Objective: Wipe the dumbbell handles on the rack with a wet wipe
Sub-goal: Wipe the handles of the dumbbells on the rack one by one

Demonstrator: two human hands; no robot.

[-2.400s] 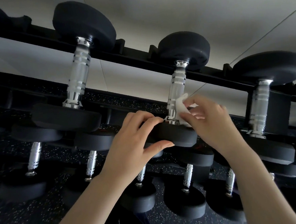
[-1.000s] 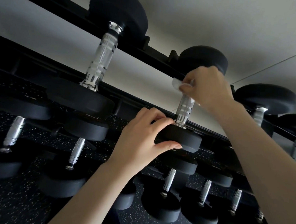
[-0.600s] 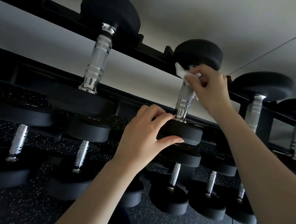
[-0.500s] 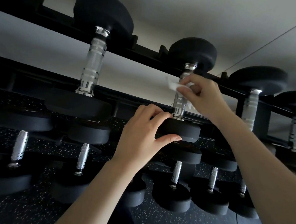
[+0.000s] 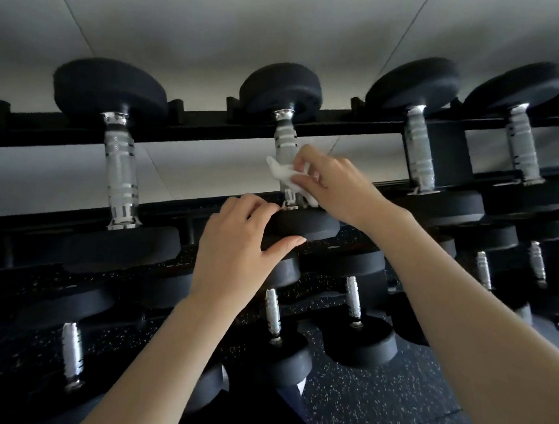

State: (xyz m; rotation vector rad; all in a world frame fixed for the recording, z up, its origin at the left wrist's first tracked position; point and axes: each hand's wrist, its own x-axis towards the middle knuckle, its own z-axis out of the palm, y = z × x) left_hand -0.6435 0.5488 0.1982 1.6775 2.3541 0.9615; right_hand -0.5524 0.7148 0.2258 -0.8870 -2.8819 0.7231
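A black rack (image 5: 199,123) carries a top row of black dumbbells with chrome knurled handles. The middle dumbbell's handle (image 5: 284,138) is being rubbed with a white wet wipe (image 5: 283,173), which my right hand (image 5: 334,183) presses around the handle's lower half. The near black head (image 5: 305,225) of that dumbbell is gripped by my left hand (image 5: 241,247), fingers on top and thumb underneath. The lowest part of the handle is partly hidden by wipe and fingers.
Neighbouring top-row dumbbells stand to the left (image 5: 121,176) and right (image 5: 419,152), with another further right (image 5: 522,145). Lower tiers hold several smaller dumbbells (image 5: 354,306). Speckled black rubber flooring (image 5: 367,401) lies below, a pale wall behind.
My right hand slid the wipe down the handle from near the far head to the lower half. The left hand kept its grip on the near head. The view swung level.
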